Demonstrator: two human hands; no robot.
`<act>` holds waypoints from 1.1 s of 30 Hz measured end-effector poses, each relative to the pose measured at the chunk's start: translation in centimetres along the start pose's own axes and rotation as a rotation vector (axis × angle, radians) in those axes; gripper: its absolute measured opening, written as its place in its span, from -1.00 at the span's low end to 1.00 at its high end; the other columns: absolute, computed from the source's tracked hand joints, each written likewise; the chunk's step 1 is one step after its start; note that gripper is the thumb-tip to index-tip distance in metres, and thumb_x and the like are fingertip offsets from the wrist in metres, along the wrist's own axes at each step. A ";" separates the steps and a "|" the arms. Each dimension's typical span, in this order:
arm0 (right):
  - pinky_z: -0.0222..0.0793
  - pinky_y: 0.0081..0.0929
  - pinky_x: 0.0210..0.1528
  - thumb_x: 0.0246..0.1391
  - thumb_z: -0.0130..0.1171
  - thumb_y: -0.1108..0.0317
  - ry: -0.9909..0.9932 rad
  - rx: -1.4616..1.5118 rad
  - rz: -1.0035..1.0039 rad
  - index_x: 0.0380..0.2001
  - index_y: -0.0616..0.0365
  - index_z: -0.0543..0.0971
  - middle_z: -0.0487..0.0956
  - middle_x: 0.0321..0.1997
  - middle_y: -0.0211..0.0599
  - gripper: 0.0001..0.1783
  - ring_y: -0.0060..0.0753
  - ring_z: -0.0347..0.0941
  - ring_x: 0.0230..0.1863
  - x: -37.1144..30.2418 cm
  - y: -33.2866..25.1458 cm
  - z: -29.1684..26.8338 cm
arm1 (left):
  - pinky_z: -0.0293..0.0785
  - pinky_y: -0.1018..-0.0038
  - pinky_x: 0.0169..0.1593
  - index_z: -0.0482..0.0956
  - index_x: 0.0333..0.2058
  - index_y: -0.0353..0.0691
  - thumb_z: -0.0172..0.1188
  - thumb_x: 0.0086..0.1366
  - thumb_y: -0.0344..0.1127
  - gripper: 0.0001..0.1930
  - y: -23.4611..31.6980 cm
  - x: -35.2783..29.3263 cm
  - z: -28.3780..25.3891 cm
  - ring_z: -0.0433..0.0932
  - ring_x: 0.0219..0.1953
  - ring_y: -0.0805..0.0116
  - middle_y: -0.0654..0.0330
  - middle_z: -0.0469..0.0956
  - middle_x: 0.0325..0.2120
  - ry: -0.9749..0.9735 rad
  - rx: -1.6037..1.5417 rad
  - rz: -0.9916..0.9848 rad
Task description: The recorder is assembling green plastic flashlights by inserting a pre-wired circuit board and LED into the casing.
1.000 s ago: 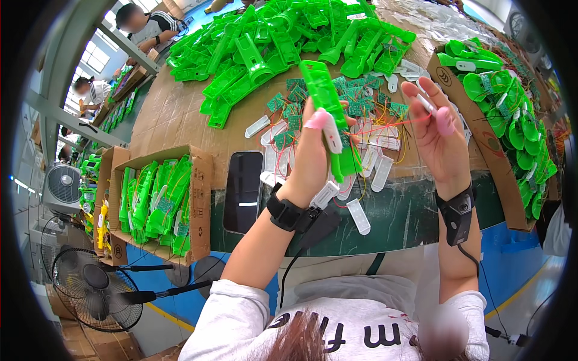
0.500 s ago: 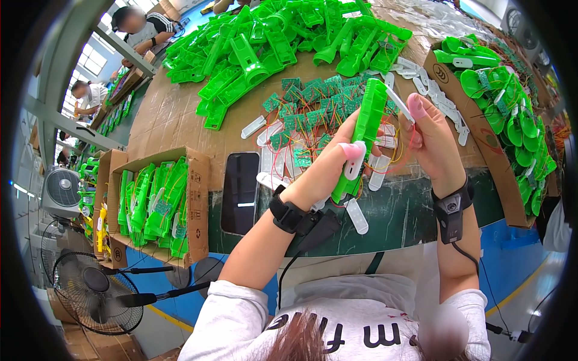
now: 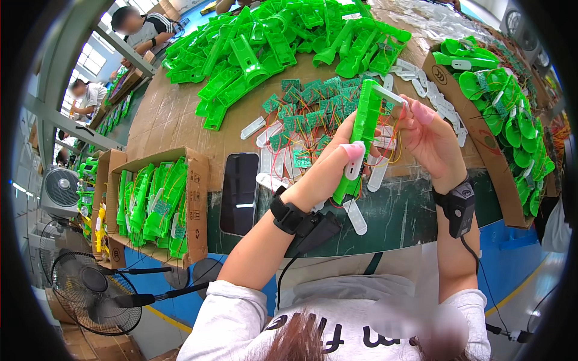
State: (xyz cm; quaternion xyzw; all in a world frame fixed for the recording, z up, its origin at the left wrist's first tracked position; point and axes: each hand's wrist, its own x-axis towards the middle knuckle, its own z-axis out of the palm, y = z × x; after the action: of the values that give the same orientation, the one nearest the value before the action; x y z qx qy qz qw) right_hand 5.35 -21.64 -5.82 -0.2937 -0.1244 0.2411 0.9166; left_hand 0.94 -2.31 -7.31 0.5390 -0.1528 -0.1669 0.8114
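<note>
In our left hand (image 3: pixel 330 170) we hold a green shell (image 3: pixel 366 123), a long trough of glossy moulded plastic, fingers curled around it and thumb pressed at a white, round-ended piece (image 3: pixel 353 168) near its lower end. Our right hand (image 3: pixel 430 143) pinches a slim white strip (image 3: pixel 390 95) between thumb and fingers, its far end at the shell's top (touching or just beside, we cannot tell). The shell is raised over the table, right of square circuit boards (image 3: pixel 319 108) and thin, tangled wires (image 3: pixel 310 142). Creased brown cardboard (image 3: pixel 171 123) covers part of a scuffed, dark green tabletop (image 3: pixel 409 222), where a glassy black phone (image 3: pixel 239 192) lies.
</note>
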 end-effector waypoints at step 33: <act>0.08 -0.80 -0.51 0.12 0.08 0.28 0.254 -0.661 -0.351 -0.23 0.25 0.51 0.46 -0.47 -0.56 -0.75 -0.79 0.19 -0.55 0.7 1.2 -0.5 | 0.41 0.57 -0.18 -0.06 0.24 -0.19 0.21 0.12 -0.24 -0.20 -1.0 0.4 0.2 0.41 -0.17 0.54 0.12 0.35 -0.02 -0.093 0.108 0.157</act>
State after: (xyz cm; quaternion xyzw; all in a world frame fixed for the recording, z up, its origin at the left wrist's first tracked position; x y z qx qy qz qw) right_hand 5.73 -20.68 -6.89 -0.5747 -0.1292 -0.0106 0.8080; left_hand 1.08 -2.98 -8.19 0.5599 -0.2408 -0.1190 0.7838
